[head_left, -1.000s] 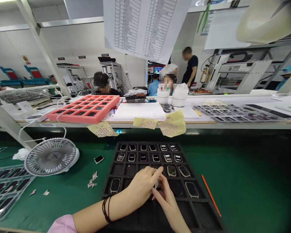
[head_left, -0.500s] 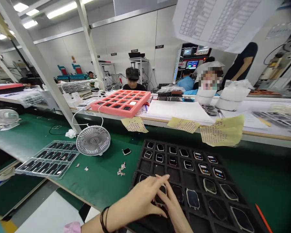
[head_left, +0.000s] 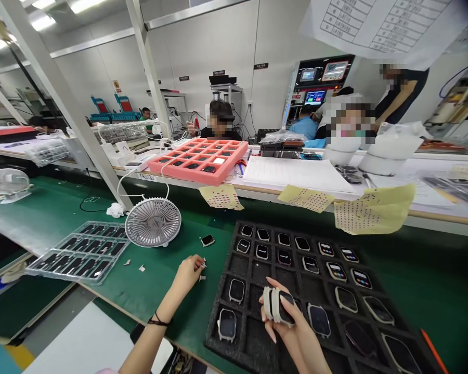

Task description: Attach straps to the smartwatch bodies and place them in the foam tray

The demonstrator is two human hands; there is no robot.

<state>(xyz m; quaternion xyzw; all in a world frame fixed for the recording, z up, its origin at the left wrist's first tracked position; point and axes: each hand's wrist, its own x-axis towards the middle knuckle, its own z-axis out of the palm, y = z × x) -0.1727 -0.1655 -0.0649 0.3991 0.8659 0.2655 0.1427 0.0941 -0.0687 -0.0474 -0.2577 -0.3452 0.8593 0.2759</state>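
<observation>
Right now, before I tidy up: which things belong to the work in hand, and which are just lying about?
In use: right hand holding a white-banded watch body; left hand at paper scraps; black foam tray of watches.
Lying about: desk fan; clear plastic tray; orange stick.

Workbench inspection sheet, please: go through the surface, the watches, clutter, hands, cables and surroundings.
Surface: green mat under a black foam tray.
Job's things: watches in tray cells, some cells empty.
Clutter: small scraps, loose watch, fan, clear tray.
Hands: right hand holds a white-banded watch; left hand pinches a scrap.
Cables: white cable behind fan; black cable on mat.
Surroundings: pink tray, yellow sheets, co-worker opposite.
</observation>
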